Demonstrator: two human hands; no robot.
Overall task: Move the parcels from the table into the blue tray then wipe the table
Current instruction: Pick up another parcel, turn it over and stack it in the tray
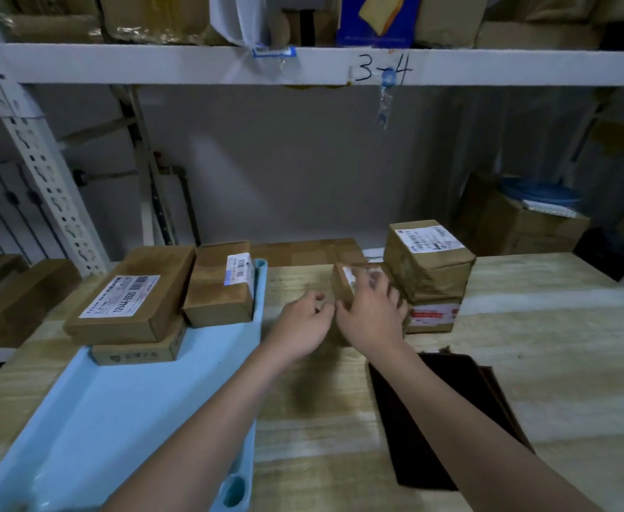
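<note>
A light blue tray (125, 408) lies on the left of the wooden table (525, 364). In its far end sit a flat labelled parcel (133, 293) on top of another box (136, 351), and a smaller parcel (221, 286) beside them. My right hand (371, 312) grips a small brown parcel (343, 282) at the table's middle. My left hand (301, 321) is just left of it, fingers curled, touching or nearly touching the parcel's edge. To the right a taped parcel (428, 256) rests on a box with a red label (432, 315).
A dark brown cloth (440, 412) lies on the table under my right forearm. A flat cardboard piece (303, 251) lies at the table's back edge. Metal shelving (303, 64) with boxes rises behind. More cartons stand at the left (11, 293) and right (517, 219).
</note>
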